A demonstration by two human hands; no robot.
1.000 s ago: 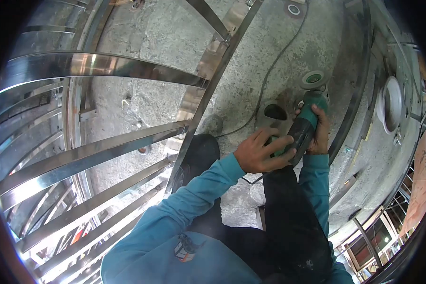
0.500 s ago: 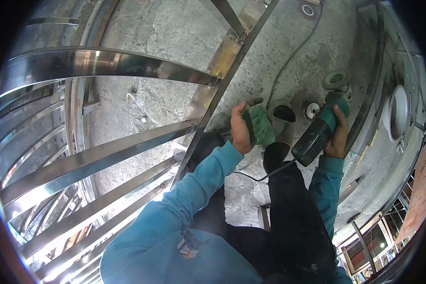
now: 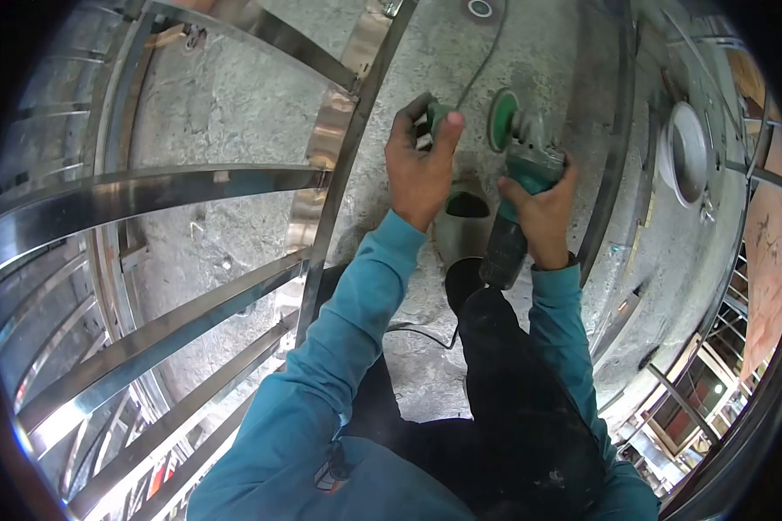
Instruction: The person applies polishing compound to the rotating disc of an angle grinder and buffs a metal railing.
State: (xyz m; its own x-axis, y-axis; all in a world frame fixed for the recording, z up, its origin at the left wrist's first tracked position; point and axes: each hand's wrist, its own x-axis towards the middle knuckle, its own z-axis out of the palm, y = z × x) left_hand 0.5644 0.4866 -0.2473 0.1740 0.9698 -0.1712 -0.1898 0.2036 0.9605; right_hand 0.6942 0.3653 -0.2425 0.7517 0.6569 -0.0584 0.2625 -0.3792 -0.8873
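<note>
My right hand point(image 3: 545, 208) is wrapped round the green and black body of an angle grinder point(image 3: 530, 169) near its head. The grinder's round disc point(image 3: 502, 120), with a green face, stands nearly upright and faces my left hand. Held between the thumb and fingers of my left hand point(image 3: 421, 161) is a green block point(image 3: 439, 120), mostly hidden by the fingers. A small gap separates the block from the disc. Just below my hands, a grey container with a dark opening point(image 3: 463, 217) stands on the floor.
A polished metal frame with several bars point(image 3: 191, 182) fills the left side. A cord point(image 3: 487, 61) runs over the concrete floor point(image 3: 235, 113). To the right lie a long dark metal bar point(image 3: 613, 156) and a white basin point(image 3: 688, 154). A round disc point(image 3: 479, 9) lies at the top.
My left hand has gone from the grinder's body to holding the green block, then up close to the disc. The grinder has turned, and its disc now faces left.
</note>
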